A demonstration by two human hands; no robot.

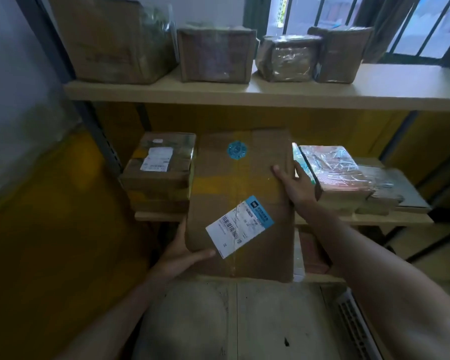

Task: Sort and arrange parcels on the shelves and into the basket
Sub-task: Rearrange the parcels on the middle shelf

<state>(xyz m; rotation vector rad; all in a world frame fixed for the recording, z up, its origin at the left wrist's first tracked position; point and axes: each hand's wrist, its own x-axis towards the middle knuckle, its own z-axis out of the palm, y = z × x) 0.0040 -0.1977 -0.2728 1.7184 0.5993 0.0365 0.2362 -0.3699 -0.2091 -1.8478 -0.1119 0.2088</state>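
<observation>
Brown parcel [244, 178], blue-edged barcode label [239, 226], print illegible

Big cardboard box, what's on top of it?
On the cardboard box: a round blue sticker, a white shipping label, thumbs of the left hand and right hand. Its contents are covered.
</observation>
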